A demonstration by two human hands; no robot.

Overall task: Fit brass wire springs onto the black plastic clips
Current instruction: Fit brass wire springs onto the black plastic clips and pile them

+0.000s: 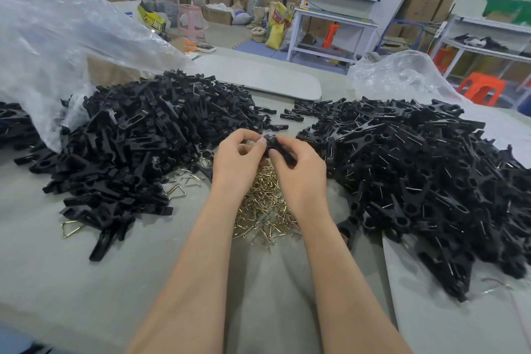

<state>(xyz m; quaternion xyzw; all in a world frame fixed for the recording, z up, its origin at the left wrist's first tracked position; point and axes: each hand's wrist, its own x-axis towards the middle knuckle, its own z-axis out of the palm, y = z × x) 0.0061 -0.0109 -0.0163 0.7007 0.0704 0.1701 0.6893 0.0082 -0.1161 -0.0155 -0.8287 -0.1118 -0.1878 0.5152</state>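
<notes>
Mid-batch: one clip in hand, a heap on either side

The left hand (238, 158) and right hand (298, 172) both pinch one black plastic clip (281, 149) with curled fingers, just above the brass wire springs (264, 207), which are thin, shiny, triangular bends at near centre. The right pile (416, 169) glints with wire and is likely finished. The left pile (149, 138) is matte and bare, so I judge roughly half remains.

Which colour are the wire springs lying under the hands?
Shiny brass-gold wire springs, seen in the head view.
</notes>
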